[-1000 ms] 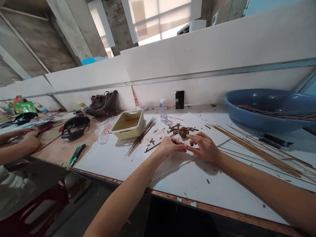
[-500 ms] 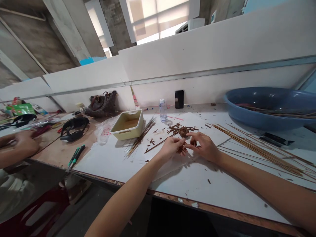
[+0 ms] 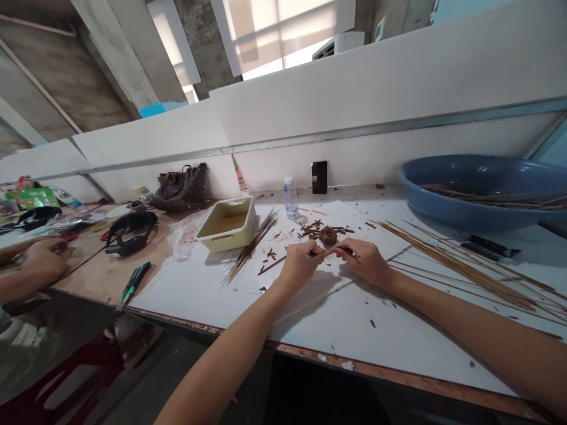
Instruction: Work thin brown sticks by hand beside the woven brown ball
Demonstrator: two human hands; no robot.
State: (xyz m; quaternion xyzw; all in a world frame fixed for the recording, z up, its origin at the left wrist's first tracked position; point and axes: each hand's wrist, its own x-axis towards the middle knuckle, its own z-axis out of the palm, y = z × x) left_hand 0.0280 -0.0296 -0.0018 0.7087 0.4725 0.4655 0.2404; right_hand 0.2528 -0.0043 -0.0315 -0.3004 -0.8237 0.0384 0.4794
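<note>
**2 bare hands pinch a thin brown sliver above a white work board**

In the head view, the person's left hand (image 3: 301, 264) and right hand (image 3: 362, 261) hang low over the white flat work board (image 3: 199, 301). Both are nearly closed, their fingertips meeting around a thin brown sliver (image 3: 322, 252). Each hand seems to hold 1 end, though the fingers partly hide the grip. A rough brown lump (image 3: 328, 236) sits just beyond the fingertips, beside loose brown splinters (image 3: 312, 229). Working at the fingertips, with the wrists low, gives good control of so fine a piece.

Left of the hands lie a bundle of thin brown sticks (image 3: 253, 245) and a cream rectangular plastic tray (image 3: 225, 237). Right lie long tan sticks (image 3: 465, 271) and a wide blue basin (image 3: 443, 215). Far left, a co-worker's hand (image 3: 44, 262) rests on the bench.
</note>
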